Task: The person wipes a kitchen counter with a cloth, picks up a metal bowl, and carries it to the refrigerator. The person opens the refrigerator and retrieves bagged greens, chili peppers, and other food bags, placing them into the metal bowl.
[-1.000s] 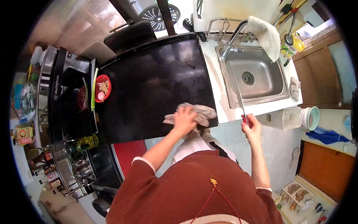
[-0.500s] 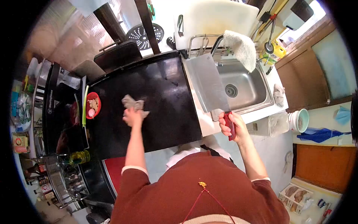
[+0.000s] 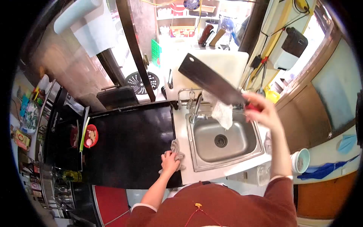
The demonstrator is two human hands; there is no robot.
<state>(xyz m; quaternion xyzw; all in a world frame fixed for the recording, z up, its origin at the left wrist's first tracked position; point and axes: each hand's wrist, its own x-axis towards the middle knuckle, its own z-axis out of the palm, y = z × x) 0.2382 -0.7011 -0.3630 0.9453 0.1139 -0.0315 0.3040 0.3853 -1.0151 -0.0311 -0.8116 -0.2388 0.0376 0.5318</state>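
My right hand is raised over the right part of the sink, closed round the red handle of a cleaver. The broad dark blade points up and left, in front of the white cutting board. Below, my left hand presses a crumpled grey cloth at the right edge of the black countertop. Part of the cloth lies over onto the white counter beside the sink. A whitish cloth hangs over the tap area, partly behind the blade.
The steel sink is set in the white counter. A red bowl with ginger-like pieces stands at the left, beside a green stalk. Knife handles stick up from a holder behind the board. A perforated black disc sits at the back.
My left hand has slid the grey cloth rightward to the countertop's edge. My right hand has lifted the cleaver up and away, toward the board. The camera view has tilted upward.
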